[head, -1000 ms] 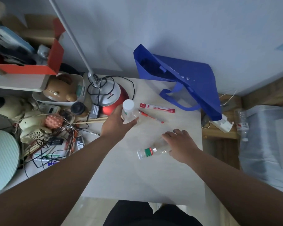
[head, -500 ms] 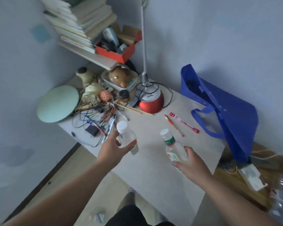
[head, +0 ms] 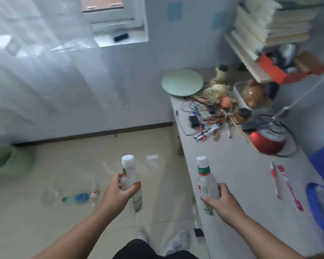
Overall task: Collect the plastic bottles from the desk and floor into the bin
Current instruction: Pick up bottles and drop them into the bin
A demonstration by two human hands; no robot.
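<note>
Two clear plastic bottles are held upright, one in each hand, seen from the head camera. Left hand (head: 118,193): fingers curled tight around the body of the left bottle (head: 129,181), which has a white cap and a red-and-green label; hand and bottle are in the air above the tiled floor (head: 45,221), beside the desk. Right hand (head: 221,200): closed around the lower half of the right bottle (head: 204,181), thumb on its near side; this bottle has a white cap and a green band at the neck, and is held over the near edge of the desk (head: 241,174).

On the floor to the left of the left hand lies a further bottle (head: 77,197) on its side, with a blue label and a greenish end; motion blur hides finer detail. A green bin (head: 2,158) stands at the far left, near the wall and under a white curtain (head: 36,71).

On the desk, well apart from the right hand, a red-and-white pen (head: 274,181) and a pink toothbrush (head: 289,187) lie side by side. Farther back are a red lamp base (head: 266,143), a tangle of cables and small items (head: 206,120) and a round pale-green disc (head: 181,82). A blue bag (head: 322,199) occupies the desk's right edge. Stacked books (head: 273,21) rest on a shelf above the desk.

Below, the person's white shoes (head: 176,240) are visible on the floor.
</note>
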